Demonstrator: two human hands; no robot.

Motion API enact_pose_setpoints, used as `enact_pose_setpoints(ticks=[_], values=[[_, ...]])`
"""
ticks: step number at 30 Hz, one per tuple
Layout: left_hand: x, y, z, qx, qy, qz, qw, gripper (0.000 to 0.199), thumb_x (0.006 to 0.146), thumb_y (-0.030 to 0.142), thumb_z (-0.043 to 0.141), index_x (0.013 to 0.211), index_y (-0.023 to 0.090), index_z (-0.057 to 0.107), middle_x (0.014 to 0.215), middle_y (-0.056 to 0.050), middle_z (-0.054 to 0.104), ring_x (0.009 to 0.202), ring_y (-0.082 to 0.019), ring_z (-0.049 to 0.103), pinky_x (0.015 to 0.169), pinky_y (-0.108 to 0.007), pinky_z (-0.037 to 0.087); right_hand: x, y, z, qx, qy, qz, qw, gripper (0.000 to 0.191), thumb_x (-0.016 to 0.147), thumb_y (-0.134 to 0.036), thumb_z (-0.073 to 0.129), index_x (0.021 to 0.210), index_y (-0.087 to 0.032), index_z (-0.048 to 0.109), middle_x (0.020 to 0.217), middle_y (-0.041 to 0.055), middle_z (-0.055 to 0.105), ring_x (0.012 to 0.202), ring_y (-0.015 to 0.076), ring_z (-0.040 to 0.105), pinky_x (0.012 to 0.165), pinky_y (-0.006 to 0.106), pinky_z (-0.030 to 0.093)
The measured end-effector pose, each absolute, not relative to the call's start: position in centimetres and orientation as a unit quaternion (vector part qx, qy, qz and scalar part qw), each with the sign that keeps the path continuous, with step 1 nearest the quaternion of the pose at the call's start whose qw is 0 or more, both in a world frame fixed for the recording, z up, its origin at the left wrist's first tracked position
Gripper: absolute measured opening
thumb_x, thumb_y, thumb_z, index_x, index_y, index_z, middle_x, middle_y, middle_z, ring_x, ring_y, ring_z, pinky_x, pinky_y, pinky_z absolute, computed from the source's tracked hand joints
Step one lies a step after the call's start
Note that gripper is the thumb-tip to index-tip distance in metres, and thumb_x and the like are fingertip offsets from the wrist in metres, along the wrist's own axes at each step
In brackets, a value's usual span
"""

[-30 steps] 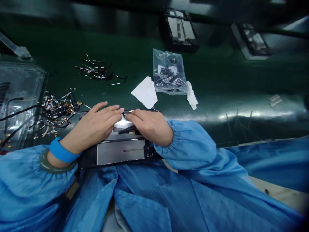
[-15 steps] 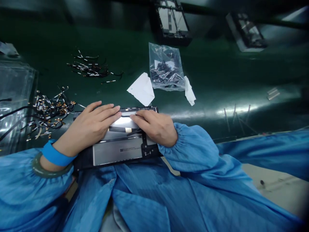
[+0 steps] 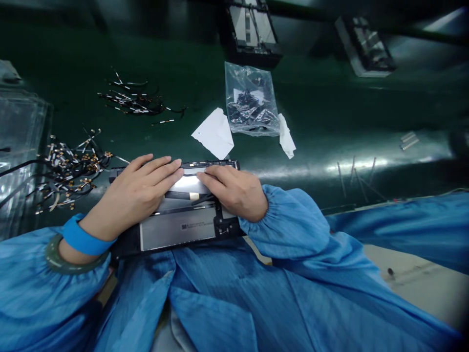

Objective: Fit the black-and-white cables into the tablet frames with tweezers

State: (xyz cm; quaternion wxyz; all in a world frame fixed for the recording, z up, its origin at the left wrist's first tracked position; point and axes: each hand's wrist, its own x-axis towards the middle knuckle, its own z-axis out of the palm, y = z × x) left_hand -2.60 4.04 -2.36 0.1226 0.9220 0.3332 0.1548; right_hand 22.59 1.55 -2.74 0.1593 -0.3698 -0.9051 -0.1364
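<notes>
A black device with silver panels (image 3: 178, 227) lies at the table's near edge, against the blue garment. My left hand (image 3: 141, 190) rests on its upper left part, fingers stretched out and lying flat, with a blue band and a green bangle at the wrist. On the upper right part is my right hand (image 3: 232, 190), its fingers bent and pressed together, the fingertips on a thin dark strip along the device's far side. Whatever is under the right fingers is hidden. Between the hands a bright silver surface shows, with dark cables below it.
Loose cables (image 3: 78, 166) lie left of the device, and more cables (image 3: 135, 100) farther back. Beyond it are white paper (image 3: 216, 134), a clear bag of dark parts (image 3: 252, 105) and a paper scrap (image 3: 286, 137). Two devices (image 3: 252, 29) (image 3: 370, 49) stand behind. Clear trays (image 3: 22, 117) are at left.
The view has shifted slightly, so the background things sit a little farther left. Both hands keep nearly the same place on the device.
</notes>
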Motion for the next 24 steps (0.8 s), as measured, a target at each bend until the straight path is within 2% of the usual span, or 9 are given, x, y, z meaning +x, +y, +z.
enact_pose_setpoints(ticks=[8, 10, 12, 14, 16, 18, 21, 24], values=[[-2.5, 4.0, -2.4, 0.921, 0.338, 0.154, 0.117, 0.048, 0.089, 0.009, 0.04, 0.128, 0.029, 0.06, 0.138, -0.007, 0.06, 0.131, -0.03, 0.053, 0.112, -0.059, 0.035, 22.4, 1.4, -2.0, -0.385, -0.897, -0.168, 0.136, 0.03, 0.096, -0.013, 0.043, 0.108, -0.016, 0.07, 0.101, 0.005, 0.073, 0.073, 0.0136, 0.059, 0.057, 0.027, 0.038], [-2.7, 4.1, -2.3, 0.924, 0.337, 0.139, 0.111, 0.047, 0.09, 0.009, 0.038, 0.128, 0.026, 0.06, 0.138, -0.009, 0.06, 0.131, -0.03, 0.052, 0.109, -0.057, 0.039, 23.1, 1.1, -1.6, -0.406, -0.89, -0.159, 0.133, 0.029, 0.093, -0.011, 0.044, 0.106, -0.016, 0.07, 0.106, 0.0062, 0.073, 0.076, 0.0145, 0.061, 0.058, 0.026, 0.041], [-2.9, 4.4, -2.0, 0.929, 0.328, 0.126, 0.114, 0.043, 0.093, 0.012, 0.036, 0.126, 0.024, 0.061, 0.138, -0.01, 0.059, 0.13, -0.03, 0.053, 0.104, -0.053, 0.045, 24.2, 0.6, -1.2, -0.434, -0.875, -0.121, 0.175, 0.027, 0.091, -0.012, 0.047, 0.104, -0.017, 0.07, 0.109, 0.0078, 0.072, 0.084, 0.0153, 0.065, 0.064, 0.025, 0.048], [-2.9, 4.8, -1.7, 0.926, 0.331, 0.124, 0.135, 0.037, 0.097, 0.02, 0.036, 0.126, 0.022, 0.059, 0.136, -0.01, 0.059, 0.125, -0.027, 0.056, 0.099, -0.047, 0.049, 25.4, 0.1, -1.1, -0.481, -0.837, -0.062, 0.252, 0.024, 0.091, -0.016, 0.051, 0.105, -0.017, 0.07, 0.108, 0.0085, 0.072, 0.09, 0.0158, 0.067, 0.072, 0.025, 0.053], [-2.6, 5.4, -1.6, 0.909, 0.371, 0.122, 0.145, 0.037, 0.099, 0.033, 0.038, 0.13, 0.019, 0.054, 0.131, -0.013, 0.06, 0.118, -0.026, 0.058, 0.096, -0.042, 0.05, 26.3, -0.5, -1.4, -0.553, -0.777, -0.001, 0.302, 0.021, 0.092, -0.024, 0.052, 0.102, -0.018, 0.07, 0.1, 0.0078, 0.073, 0.089, 0.0167, 0.068, 0.075, 0.027, 0.054], [-2.0, 6.1, -1.5, 0.9, 0.406, 0.091, 0.133, 0.042, 0.098, 0.041, 0.036, 0.123, 0.014, 0.056, 0.118, -0.015, 0.062, 0.111, -0.028, 0.059, 0.096, -0.043, 0.05, 26.9, -1.0, -1.8, -0.623, -0.725, 0.083, 0.281, 0.023, 0.092, -0.033, 0.052, 0.096, -0.019, 0.069, 0.091, 0.0069, 0.073, 0.082, 0.0185, 0.069, 0.072, 0.029, 0.054], [-0.7, 6.7, -1.3, 0.9, 0.42, 0.027, 0.115, 0.043, 0.098, 0.041, 0.031, 0.099, 0.014, 0.064, 0.098, -0.014, 0.063, 0.1, -0.03, 0.06, 0.092, -0.045, 0.05, 27.2, -1.4, -2.4, -0.676, -0.662, 0.249, 0.209, 0.034, 0.09, -0.049, 0.051, 0.092, -0.019, 0.065, 0.08, 0.0049, 0.07, 0.07, 0.0185, 0.065, 0.065, 0.03, 0.05], [-0.4, 6.8, 0.0, 0.855, 0.504, 0.039, 0.117, 0.039, 0.095, 0.042, 0.037, 0.093, 0.016, 0.065, 0.093, -0.011, 0.063, 0.093, -0.028, 0.061, 0.081, -0.042, 0.052, 27.5, -1.4, -2.4, -0.664, -0.577, 0.433, 0.199, 0.047, 0.087, -0.067, 0.046, 0.089, -0.02, 0.054, 0.054, -0.0046, 0.052, 0.047, 0.0123, 0.052, 0.049, 0.025, 0.041]])
